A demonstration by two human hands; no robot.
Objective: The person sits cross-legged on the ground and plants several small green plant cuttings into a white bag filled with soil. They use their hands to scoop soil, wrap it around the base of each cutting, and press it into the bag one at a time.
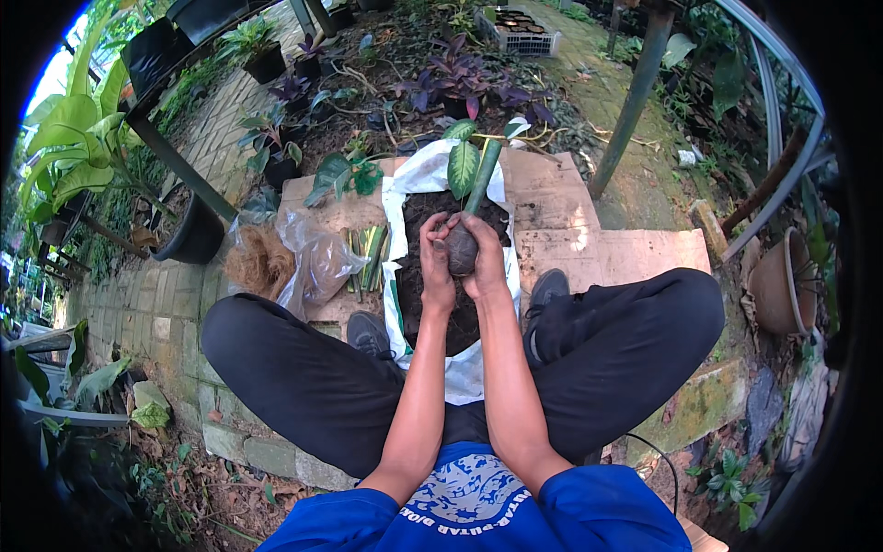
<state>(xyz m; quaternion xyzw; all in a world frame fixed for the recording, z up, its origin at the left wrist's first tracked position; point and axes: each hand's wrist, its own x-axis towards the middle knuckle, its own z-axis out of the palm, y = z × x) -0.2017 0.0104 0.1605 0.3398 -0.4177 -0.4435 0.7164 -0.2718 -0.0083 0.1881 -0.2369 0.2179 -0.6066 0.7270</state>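
Note:
My left hand [436,259] and my right hand [487,257] are cupped around a dark, rounded ball of soil [463,251] with fine fibres on its surface. From the ball's far side rises a thick green plant stem [485,172], tilted away from me. A variegated leaf [463,170] stands beside the stem. Below my hands lies an opened white sack [452,381] with dark potting soil [423,303] in it. My fingers are smudged with soil. How far they wrap under the ball is hidden.
Left of the sack are cut green strips [372,252], a clear plastic bag [317,269] and brown coconut fibre [259,261]. Cardboard [552,200] lies under the sack. A potted purple-leaved plant [459,79] stands ahead. Metal posts [631,103] rise at both sides.

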